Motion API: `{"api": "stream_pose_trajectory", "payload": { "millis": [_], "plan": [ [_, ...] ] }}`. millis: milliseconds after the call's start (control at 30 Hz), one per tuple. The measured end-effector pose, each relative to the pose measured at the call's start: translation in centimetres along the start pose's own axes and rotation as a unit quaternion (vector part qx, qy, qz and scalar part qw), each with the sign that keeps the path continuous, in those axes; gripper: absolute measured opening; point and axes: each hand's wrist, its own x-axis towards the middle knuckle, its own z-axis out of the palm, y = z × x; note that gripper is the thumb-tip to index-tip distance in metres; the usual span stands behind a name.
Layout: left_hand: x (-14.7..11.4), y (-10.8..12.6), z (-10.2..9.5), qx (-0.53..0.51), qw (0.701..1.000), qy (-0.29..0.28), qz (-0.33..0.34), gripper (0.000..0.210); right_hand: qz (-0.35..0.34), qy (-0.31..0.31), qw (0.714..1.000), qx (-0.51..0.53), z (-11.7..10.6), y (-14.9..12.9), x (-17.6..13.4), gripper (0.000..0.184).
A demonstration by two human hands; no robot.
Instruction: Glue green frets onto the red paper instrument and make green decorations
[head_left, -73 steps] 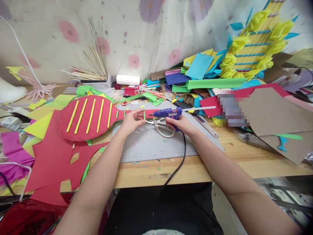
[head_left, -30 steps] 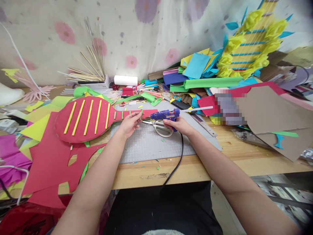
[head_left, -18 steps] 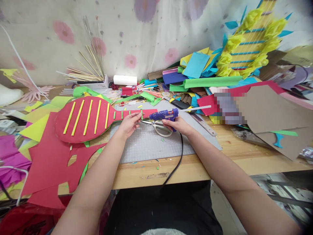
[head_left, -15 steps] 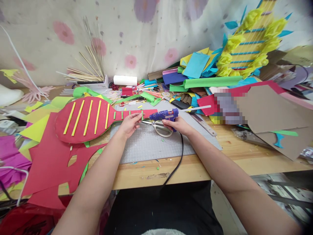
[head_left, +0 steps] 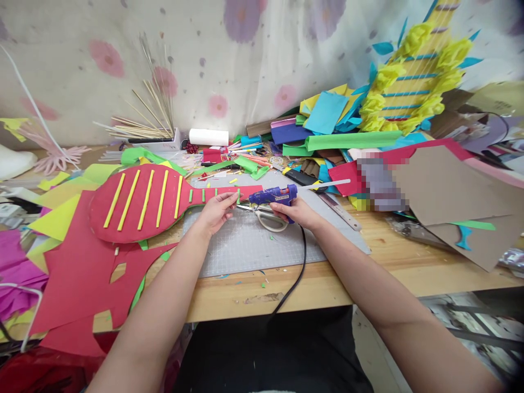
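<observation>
My right hand (head_left: 292, 210) is wrapped round the handle of a purple glue gun (head_left: 272, 197), with a white glue stick (head_left: 327, 184) poking out of its back. The nozzle points left, close to a small green strip (head_left: 238, 197) pinched between the fingertips of my left hand (head_left: 219, 212). Behind that hand lies a red cardboard lute-like shape (head_left: 137, 218), its round body crossed by slanted yellow strips and its neck by short green ones. Part of the neck is hidden by my fingers. Scissors (head_left: 270, 221) with pale handles rest beneath the glue gun.
A grey cutting mat (head_left: 245, 254) covers the middle of the wooden table (head_left: 319, 292). Right of it lie a metal ruler (head_left: 339, 212) and a utility knife (head_left: 301, 177). Red cardboard offcuts (head_left: 82, 267) are at left. A black cord (head_left: 297, 278) hangs over the front edge.
The view has shifted slightly. Both hands keep nearly the same pose, the left still pinching the green strip and the right still holding the glue gun.
</observation>
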Motion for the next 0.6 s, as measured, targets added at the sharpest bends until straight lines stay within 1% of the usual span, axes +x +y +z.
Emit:
{"api": "stream_pose_trajectory", "payload": {
  "millis": [233, 600],
  "plan": [
    [-0.05, -0.08, 0.03, 0.005, 1.000, -0.015, -0.002, 0.033, 0.006, 0.012, 1.000, -0.001, -0.01, -0.18, -0.01, 0.044],
    [-0.20, 0.02, 0.09, 0.005, 1.000, -0.016, -0.016, 0.036, 0.008, 0.029, 0.999, 0.010, 0.01, -0.41, -0.06, 0.047]
  ]
}}
